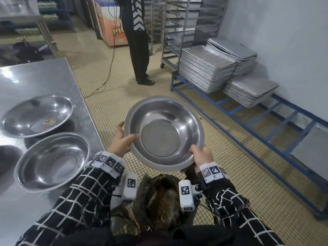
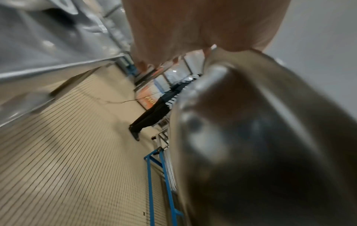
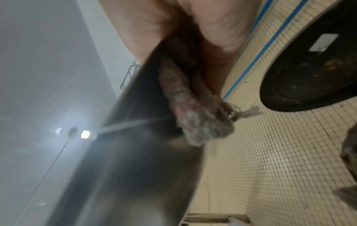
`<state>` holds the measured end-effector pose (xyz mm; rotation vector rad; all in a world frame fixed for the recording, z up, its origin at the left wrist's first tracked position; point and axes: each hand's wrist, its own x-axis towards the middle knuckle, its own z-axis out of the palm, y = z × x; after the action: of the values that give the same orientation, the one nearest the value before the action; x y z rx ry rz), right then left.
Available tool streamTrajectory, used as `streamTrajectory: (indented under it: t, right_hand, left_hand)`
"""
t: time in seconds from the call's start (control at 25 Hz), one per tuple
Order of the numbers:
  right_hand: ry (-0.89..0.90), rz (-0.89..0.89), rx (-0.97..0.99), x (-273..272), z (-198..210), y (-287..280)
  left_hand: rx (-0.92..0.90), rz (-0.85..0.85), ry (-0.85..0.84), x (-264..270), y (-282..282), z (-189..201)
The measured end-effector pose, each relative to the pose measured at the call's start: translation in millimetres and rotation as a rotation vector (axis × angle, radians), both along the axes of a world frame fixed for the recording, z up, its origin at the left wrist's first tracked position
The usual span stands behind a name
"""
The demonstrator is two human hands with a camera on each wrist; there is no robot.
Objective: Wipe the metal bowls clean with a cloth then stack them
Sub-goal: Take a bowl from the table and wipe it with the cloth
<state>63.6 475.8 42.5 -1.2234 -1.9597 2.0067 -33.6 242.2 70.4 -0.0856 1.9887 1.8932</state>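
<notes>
I hold a metal bowl (image 1: pixel 164 133) in the air over the tiled floor, tilted with its inside facing me. My left hand (image 1: pixel 122 141) grips its left rim, thumb inside the bowl. My right hand (image 1: pixel 202 155) grips the near right rim and pinches a worn brown-grey cloth (image 3: pixel 195 113) against the bowl's outside (image 3: pixel 135 160). In the left wrist view the bowl's outer wall (image 2: pixel 260 137) fills the right side under my left hand (image 2: pixel 193 27). Two more metal bowls, a near one (image 1: pixel 53 161) and a far one (image 1: pixel 36 118), sit upright on the steel table (image 1: pixel 44 75) at left.
A person in black (image 1: pixel 138 41) stands ahead on the floor, with a cable (image 1: pixel 106 77) trailing near them. Stacks of metal trays (image 1: pixel 207 68) rest on a blue frame (image 1: pixel 248 125) along the right wall. A wheeled rack (image 1: pixel 186 23) stands behind. A dirty bin (image 1: pixel 159 201) is below the bowl.
</notes>
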Motion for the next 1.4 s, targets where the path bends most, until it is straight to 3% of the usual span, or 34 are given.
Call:
streamTrajectory:
  t: [0.08,0.16,0.32,0.52,0.68,0.76,0.84,0.92,1.0,1.12,1.2,1.28,1.4]
  right_hand:
    - [0.043,0.025,0.096,2.5,2.7,2.3]
    - [0.079,0.053,0.164,5.9,3.7,0.6]
    - [0.057,0.038,0.183,4.2,-5.6,-2.4]
    - [0.061,-0.134,0.121,-8.1,-6.1,6.0]
    - [0.179,0.036,0.353,-19.6,7.9,2.4]
    - [0.236,0.173,0.572,-28.3,20.4,-3.9]
    - [0.276,0.262,0.824,-41.3,31.5,-6.9]
    - [0.318,0.271,0.924,-54.7,44.0,-7.5]
    - [0.292,0.284,0.980,-68.8,48.7,-1.9]
    - [0.110,0.339,1.146,-80.5,47.7,3.8]
    - [0.129,0.291,1.130,-83.1,45.6,-4.1]
    - [0.260,0.268,1.034,-81.3,42.7,-18.3]
    - [0.457,0.430,0.928,-72.7,34.6,-37.1]
  left_hand:
    - [-0.051,-0.110,-0.289,3.2,-4.4,7.7]
    - [-0.118,-0.123,-0.362,6.6,-3.5,8.9]
    - [-0.109,-0.056,-0.261,5.7,1.8,6.9]
    - [-0.187,-0.051,-0.101,3.0,5.2,16.8]
    - [-0.345,-0.130,0.070,0.0,7.1,23.6]
    - [-0.405,-0.197,0.134,1.0,9.0,27.0]
    - [-0.403,-0.255,0.169,3.9,13.1,31.0]
    - [-0.394,-0.331,0.221,8.6,19.4,35.2]
    - [-0.400,-0.375,0.264,13.3,26.0,38.5]
    - [-0.422,-0.400,0.299,17.6,33.8,40.8]
    - [-0.399,-0.398,0.295,18.6,35.7,41.5]
    - [-0.365,-0.391,0.271,17.4,34.6,39.7]
    - [-0.337,-0.357,0.244,12.0,30.4,38.1]
